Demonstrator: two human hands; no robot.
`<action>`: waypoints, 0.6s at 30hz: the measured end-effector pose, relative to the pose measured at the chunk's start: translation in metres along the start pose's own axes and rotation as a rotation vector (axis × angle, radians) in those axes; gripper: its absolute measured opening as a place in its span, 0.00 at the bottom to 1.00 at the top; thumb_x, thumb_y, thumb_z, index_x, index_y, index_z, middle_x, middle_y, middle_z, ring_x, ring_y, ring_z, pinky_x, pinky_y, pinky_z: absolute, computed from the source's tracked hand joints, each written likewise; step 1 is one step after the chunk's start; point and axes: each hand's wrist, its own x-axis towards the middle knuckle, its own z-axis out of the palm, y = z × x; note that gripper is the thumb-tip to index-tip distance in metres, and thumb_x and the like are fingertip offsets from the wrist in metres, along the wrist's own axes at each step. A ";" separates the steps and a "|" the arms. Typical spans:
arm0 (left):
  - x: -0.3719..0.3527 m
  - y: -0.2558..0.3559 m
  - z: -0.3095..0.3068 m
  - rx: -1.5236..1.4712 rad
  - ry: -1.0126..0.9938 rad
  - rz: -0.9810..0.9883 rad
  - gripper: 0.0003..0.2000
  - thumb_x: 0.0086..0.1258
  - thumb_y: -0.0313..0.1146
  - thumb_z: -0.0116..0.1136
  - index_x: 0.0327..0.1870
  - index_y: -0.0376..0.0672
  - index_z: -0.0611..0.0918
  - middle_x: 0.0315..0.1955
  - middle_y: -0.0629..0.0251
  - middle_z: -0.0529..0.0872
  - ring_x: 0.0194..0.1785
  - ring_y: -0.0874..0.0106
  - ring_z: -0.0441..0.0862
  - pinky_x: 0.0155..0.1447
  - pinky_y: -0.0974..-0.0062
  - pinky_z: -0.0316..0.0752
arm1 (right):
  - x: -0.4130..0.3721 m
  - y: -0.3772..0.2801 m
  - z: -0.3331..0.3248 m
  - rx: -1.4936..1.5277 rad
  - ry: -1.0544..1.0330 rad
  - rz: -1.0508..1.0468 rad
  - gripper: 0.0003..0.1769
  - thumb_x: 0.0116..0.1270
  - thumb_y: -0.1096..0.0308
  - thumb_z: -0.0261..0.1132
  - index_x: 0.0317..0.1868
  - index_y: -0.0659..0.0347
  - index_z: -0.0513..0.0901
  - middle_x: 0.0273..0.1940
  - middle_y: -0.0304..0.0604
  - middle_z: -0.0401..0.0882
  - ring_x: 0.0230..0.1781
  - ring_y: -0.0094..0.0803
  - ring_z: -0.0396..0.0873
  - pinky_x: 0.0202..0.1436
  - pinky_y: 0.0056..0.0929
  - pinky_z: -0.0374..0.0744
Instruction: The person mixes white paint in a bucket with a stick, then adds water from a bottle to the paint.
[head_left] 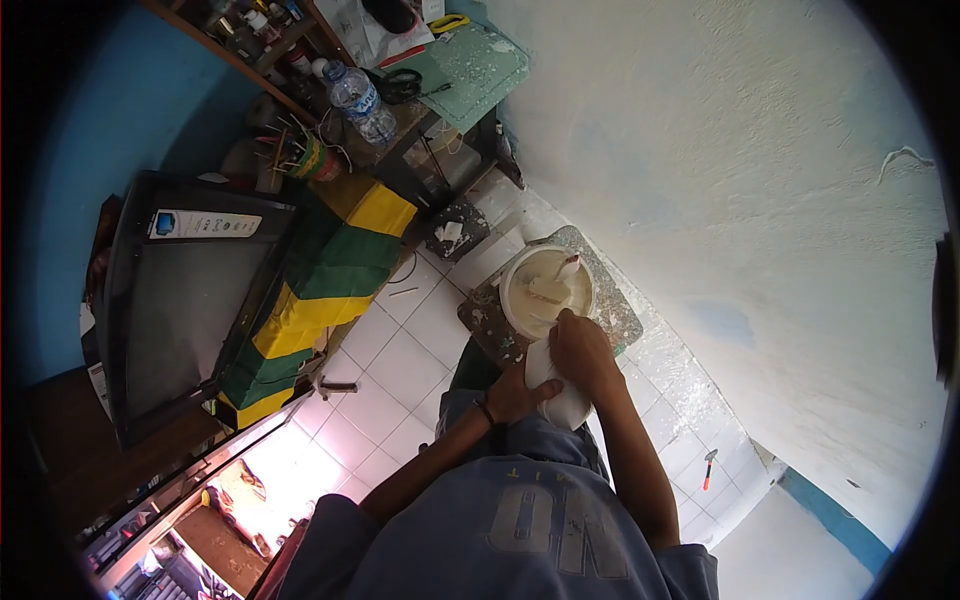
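Observation:
A white bag-like object (545,371) is held in front of my body, close to the near rim of a white bucket (506,300). My left hand (515,395) grips it from the left side, the thumb lying across it. My right hand (585,350) is closed on its upper end, beside the bucket rim. What the object contains is hidden. Pale, creamy paste lies in the bucket, with a tool (567,268), perhaps a scraper, leaning inside. The bucket stands on a paint-spattered stool or board (620,315).
White floor tiles (390,375) surround the stool, and a patchy white wall (720,180) rises on the right. An orange-handled hammer (708,470) lies on the floor. At left are a television (190,300), a green-and-yellow cloth (340,255) and a water bottle (362,105).

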 end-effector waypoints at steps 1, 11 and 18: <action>0.000 0.000 0.000 -0.014 -0.003 -0.011 0.33 0.64 0.42 0.61 0.67 0.36 0.64 0.57 0.55 0.76 0.59 0.66 0.75 0.62 0.66 0.70 | 0.000 0.000 0.000 -0.003 0.002 0.003 0.12 0.67 0.66 0.53 0.35 0.69 0.74 0.30 0.63 0.80 0.36 0.58 0.80 0.44 0.53 0.75; 0.002 -0.005 0.000 -0.046 -0.022 -0.020 0.32 0.65 0.43 0.59 0.67 0.35 0.64 0.57 0.56 0.75 0.60 0.67 0.73 0.63 0.67 0.68 | 0.000 -0.004 -0.003 0.011 -0.008 0.022 0.13 0.68 0.66 0.52 0.35 0.70 0.74 0.30 0.65 0.80 0.34 0.60 0.80 0.43 0.53 0.76; 0.002 -0.009 0.001 -0.091 -0.012 -0.016 0.33 0.64 0.43 0.59 0.67 0.35 0.64 0.57 0.55 0.75 0.60 0.67 0.74 0.63 0.67 0.68 | 0.000 -0.002 -0.001 0.034 0.004 -0.021 0.14 0.69 0.65 0.50 0.35 0.70 0.74 0.29 0.65 0.79 0.33 0.60 0.80 0.42 0.54 0.76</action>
